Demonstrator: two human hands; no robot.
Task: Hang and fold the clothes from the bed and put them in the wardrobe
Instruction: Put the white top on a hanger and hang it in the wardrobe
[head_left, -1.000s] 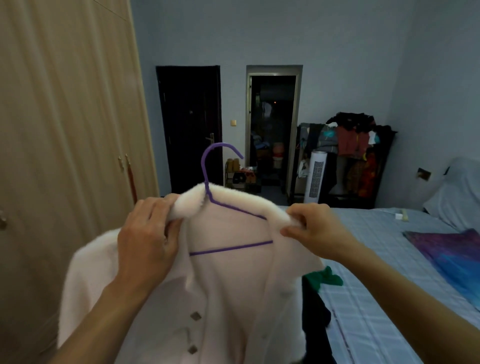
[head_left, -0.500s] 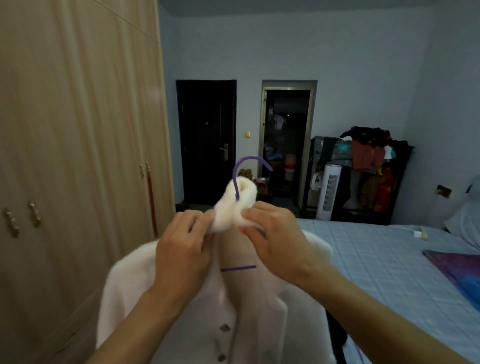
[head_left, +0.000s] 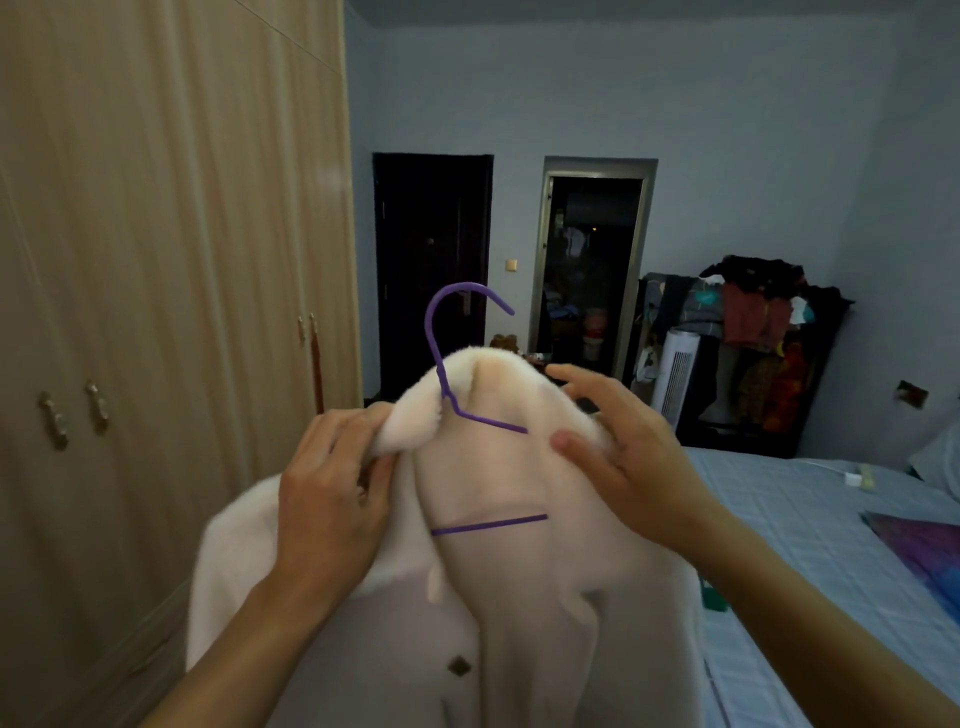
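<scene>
A cream fleece coat hangs on a purple hanger, held up in the air at the centre of view. At seven o'clock, the left hand pinches the coat's folded collar between thumb and fingers. At three o'clock, the right hand has its fingers spread, with the thumb touching the coat's shoulder. A closed wooden wardrobe stands at nine o'clock. The bed lies at four o'clock.
</scene>
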